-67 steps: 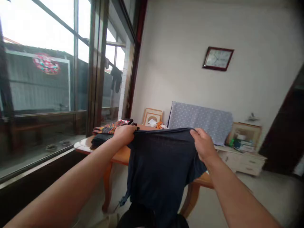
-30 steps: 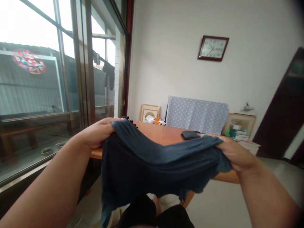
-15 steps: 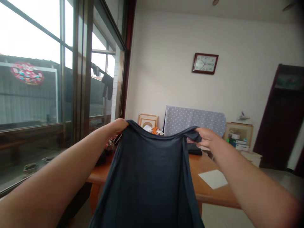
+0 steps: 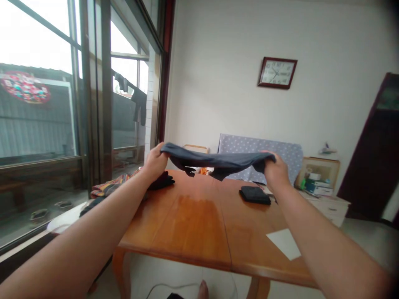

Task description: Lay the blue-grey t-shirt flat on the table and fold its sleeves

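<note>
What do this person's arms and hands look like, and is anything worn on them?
The left hand and right hand are ungloved. No sleeve, watch or bracelet shows on the left forearm or right forearm. Both hands are partly hidden, so rings cannot be ruled out.

Left arm (image 4: 93, 232): bare, stretched forward and upward from your lower left, nearly straight.
Left hand (image 4: 156, 162): raised out in front of you, fingers (image 4: 160, 154) closed in a grip.
Right arm (image 4: 318, 232): bare, extended forward from your lower right, slanting inward.
Right hand (image 4: 277, 172): gripping too, slightly lower than your left, well apart from it.
Foot (image 4: 203, 289): one tip showing below, between your arms.
</note>
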A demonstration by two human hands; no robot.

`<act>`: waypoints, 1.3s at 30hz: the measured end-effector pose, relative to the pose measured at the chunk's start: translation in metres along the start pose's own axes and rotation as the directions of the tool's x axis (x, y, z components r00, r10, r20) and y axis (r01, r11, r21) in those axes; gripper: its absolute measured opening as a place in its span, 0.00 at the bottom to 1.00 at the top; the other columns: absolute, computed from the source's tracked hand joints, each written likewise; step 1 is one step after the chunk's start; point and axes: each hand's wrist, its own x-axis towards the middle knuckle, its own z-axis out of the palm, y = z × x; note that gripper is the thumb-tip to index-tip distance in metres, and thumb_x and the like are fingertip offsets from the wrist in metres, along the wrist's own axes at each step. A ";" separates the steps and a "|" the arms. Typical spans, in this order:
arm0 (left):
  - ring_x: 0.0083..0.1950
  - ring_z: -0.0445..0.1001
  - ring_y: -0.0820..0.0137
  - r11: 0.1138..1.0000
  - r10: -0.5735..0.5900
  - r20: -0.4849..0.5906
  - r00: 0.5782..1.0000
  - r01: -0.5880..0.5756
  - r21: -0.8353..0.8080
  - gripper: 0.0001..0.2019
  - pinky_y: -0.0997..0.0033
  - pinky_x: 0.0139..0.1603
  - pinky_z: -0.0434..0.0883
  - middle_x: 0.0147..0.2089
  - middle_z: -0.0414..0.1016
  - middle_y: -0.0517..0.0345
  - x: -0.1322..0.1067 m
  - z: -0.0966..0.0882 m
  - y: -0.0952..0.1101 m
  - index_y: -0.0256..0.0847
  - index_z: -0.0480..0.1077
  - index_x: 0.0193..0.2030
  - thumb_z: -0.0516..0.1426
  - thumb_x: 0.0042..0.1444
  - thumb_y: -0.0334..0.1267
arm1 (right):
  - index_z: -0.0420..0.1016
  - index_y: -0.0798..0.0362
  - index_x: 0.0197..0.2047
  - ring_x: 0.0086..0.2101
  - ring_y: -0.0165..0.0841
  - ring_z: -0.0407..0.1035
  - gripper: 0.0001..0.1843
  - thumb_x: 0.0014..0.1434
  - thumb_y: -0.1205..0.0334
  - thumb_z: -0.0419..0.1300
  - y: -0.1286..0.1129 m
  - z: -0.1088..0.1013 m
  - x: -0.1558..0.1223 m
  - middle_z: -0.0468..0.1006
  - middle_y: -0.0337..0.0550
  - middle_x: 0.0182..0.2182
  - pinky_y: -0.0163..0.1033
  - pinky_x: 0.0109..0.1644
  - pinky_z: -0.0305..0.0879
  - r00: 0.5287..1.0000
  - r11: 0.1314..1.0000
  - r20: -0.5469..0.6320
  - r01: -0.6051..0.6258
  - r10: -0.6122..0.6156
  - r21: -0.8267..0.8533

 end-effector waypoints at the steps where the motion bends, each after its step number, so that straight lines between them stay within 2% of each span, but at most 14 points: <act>1: 0.49 0.74 0.63 0.996 0.025 0.078 0.997 -0.032 0.084 0.13 0.61 0.54 0.70 0.44 0.79 0.54 -0.024 0.000 -0.022 0.38 0.74 0.44 0.51 0.57 0.36 | 0.77 0.53 0.53 0.46 0.38 0.74 0.22 0.58 0.54 0.55 0.018 -0.009 -0.022 0.81 0.45 0.45 0.43 0.50 0.71 0.998 0.997 0.059 -0.024 0.029 -0.079; 2: 0.52 0.74 0.62 0.988 0.026 0.167 0.986 -0.051 0.143 0.15 0.61 0.58 0.69 0.47 0.79 0.54 -0.048 -0.001 -0.042 0.39 0.75 0.47 0.51 0.57 0.34 | 0.78 0.52 0.53 0.48 0.40 0.74 0.22 0.58 0.55 0.55 0.037 -0.019 -0.045 0.82 0.45 0.46 0.45 0.53 0.69 0.991 0.984 0.120 -0.038 0.060 -0.173; 4: 0.57 0.74 0.61 0.967 -0.016 0.323 0.946 -0.067 0.244 0.20 0.63 0.60 0.68 0.52 0.79 0.53 -0.093 -0.003 -0.078 0.41 0.75 0.51 0.50 0.54 0.31 | 0.78 0.49 0.54 0.52 0.43 0.73 0.23 0.56 0.60 0.55 0.074 -0.041 -0.090 0.81 0.46 0.50 0.48 0.58 0.66 0.947 0.939 0.298 -0.007 0.116 -0.344; 6: 0.57 0.74 0.60 0.916 -0.128 0.425 0.896 -0.058 0.397 0.22 0.64 0.60 0.68 0.54 0.78 0.52 -0.133 -0.007 -0.104 0.43 0.75 0.53 0.51 0.52 0.29 | 0.78 0.45 0.55 0.52 0.43 0.74 0.26 0.54 0.64 0.55 0.107 -0.062 -0.132 0.81 0.44 0.50 0.48 0.57 0.67 0.878 0.886 0.425 0.002 0.221 -0.464; 8: 0.58 0.75 0.59 0.847 -0.263 0.461 0.848 -0.027 0.532 0.23 0.64 0.59 0.68 0.58 0.77 0.54 -0.165 -0.012 -0.120 0.47 0.75 0.54 0.52 0.52 0.28 | 0.79 0.43 0.55 0.51 0.43 0.75 0.28 0.52 0.66 0.55 0.134 -0.080 -0.167 0.82 0.42 0.51 0.46 0.56 0.68 0.815 0.840 0.496 0.021 0.300 -0.543; 9: 0.58 0.75 0.60 0.816 -0.310 0.459 0.832 -0.015 0.578 0.24 0.64 0.59 0.68 0.59 0.76 0.55 -0.178 -0.014 -0.126 0.48 0.75 0.54 0.52 0.51 0.28 | 0.79 0.42 0.54 0.50 0.42 0.75 0.28 0.51 0.66 0.55 0.144 -0.087 -0.181 0.82 0.41 0.50 0.45 0.55 0.69 0.800 0.816 0.498 0.020 0.334 -0.578; 12: 0.59 0.74 0.61 0.755 -0.387 0.430 0.816 0.012 0.656 0.29 0.64 0.59 0.68 0.61 0.74 0.58 -0.203 -0.022 -0.135 0.51 0.74 0.56 0.51 0.49 0.25 | 0.78 0.43 0.53 0.49 0.42 0.76 0.25 0.52 0.64 0.56 0.163 -0.102 -0.208 0.82 0.43 0.49 0.45 0.54 0.69 0.792 0.758 0.474 0.022 0.384 -0.651; 19: 0.60 0.72 0.64 0.730 -0.376 0.381 0.844 0.017 0.683 0.25 0.68 0.60 0.66 0.56 0.75 0.60 -0.224 -0.027 -0.145 0.49 0.76 0.49 0.50 0.47 0.25 | 0.76 0.45 0.43 0.45 0.42 0.76 0.14 0.54 0.62 0.53 0.164 -0.116 -0.223 0.81 0.43 0.43 0.44 0.51 0.69 0.827 0.698 0.414 0.037 0.380 -0.715; 23: 0.58 0.72 0.63 0.724 -0.390 0.326 0.861 0.068 0.686 0.22 0.68 0.61 0.65 0.54 0.76 0.58 -0.225 -0.029 -0.146 0.48 0.76 0.47 0.50 0.48 0.27 | 0.75 0.45 0.40 0.43 0.42 0.75 0.14 0.54 0.62 0.51 0.156 -0.125 -0.223 0.81 0.43 0.41 0.45 0.48 0.69 0.879 0.687 0.328 0.001 0.345 -0.726; 27: 0.56 0.73 0.61 0.702 -0.397 0.227 0.889 0.135 0.699 0.20 0.66 0.60 0.67 0.53 0.76 0.58 -0.226 -0.039 -0.142 0.48 0.76 0.46 0.51 0.49 0.29 | 0.76 0.43 0.40 0.43 0.43 0.75 0.16 0.55 0.61 0.49 0.149 -0.137 -0.223 0.81 0.41 0.41 0.46 0.48 0.69 0.907 0.699 0.270 -0.037 0.324 -0.714; 31: 0.54 0.75 0.59 0.683 -0.421 0.136 0.897 0.215 0.698 0.19 0.66 0.55 0.70 0.51 0.77 0.61 -0.230 -0.047 -0.134 0.51 0.77 0.42 0.53 0.46 0.31 | 0.76 0.42 0.39 0.45 0.45 0.75 0.16 0.56 0.59 0.48 0.148 -0.147 -0.227 0.81 0.41 0.41 0.48 0.49 0.69 0.897 0.717 0.304 -0.021 0.322 -0.697; 36: 0.54 0.75 0.59 0.683 -0.440 0.111 0.891 0.252 0.685 0.18 0.67 0.55 0.70 0.50 0.78 0.62 -0.237 -0.049 -0.129 0.51 0.77 0.41 0.53 0.46 0.31 | 0.77 0.45 0.38 0.47 0.44 0.74 0.16 0.56 0.61 0.48 0.149 -0.154 -0.238 0.81 0.43 0.41 0.48 0.53 0.68 0.864 0.713 0.373 0.023 0.339 -0.700; 39: 0.53 0.75 0.60 0.683 -0.442 0.103 0.891 0.260 0.683 0.18 0.67 0.56 0.70 0.51 0.77 0.61 -0.241 -0.050 -0.133 0.50 0.77 0.42 0.52 0.47 0.31 | 0.78 0.45 0.37 0.47 0.44 0.73 0.15 0.56 0.62 0.49 0.149 -0.158 -0.244 0.81 0.44 0.42 0.48 0.54 0.68 0.862 0.703 0.374 0.030 0.341 -0.711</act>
